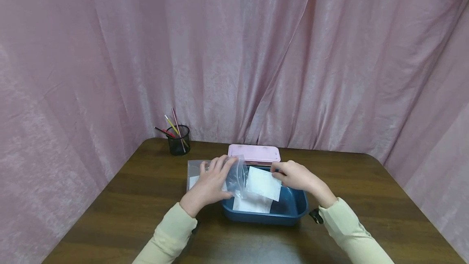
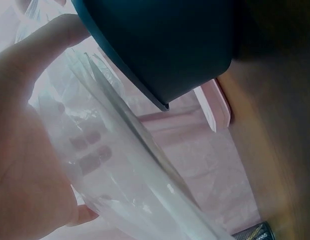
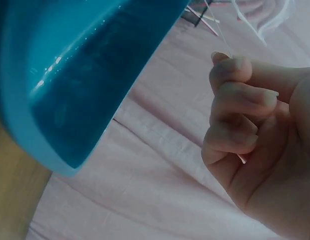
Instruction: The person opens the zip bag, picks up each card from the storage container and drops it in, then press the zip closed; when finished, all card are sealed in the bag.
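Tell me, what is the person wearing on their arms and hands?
Both arms wear long, pale yellow-green sleeves with ribbed cuffs. The left hand and right hand are bare, with no gloves. A small black device sits beside the right cuff, probably the wrist camera.

Clear bag and white sheet (over tub)

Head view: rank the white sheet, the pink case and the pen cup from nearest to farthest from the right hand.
1. white sheet: pinched by the right hand, over the blue tub.
2. pink case: just behind the tub, toward the curtain.
3. pen cup: far back left corner of the table.
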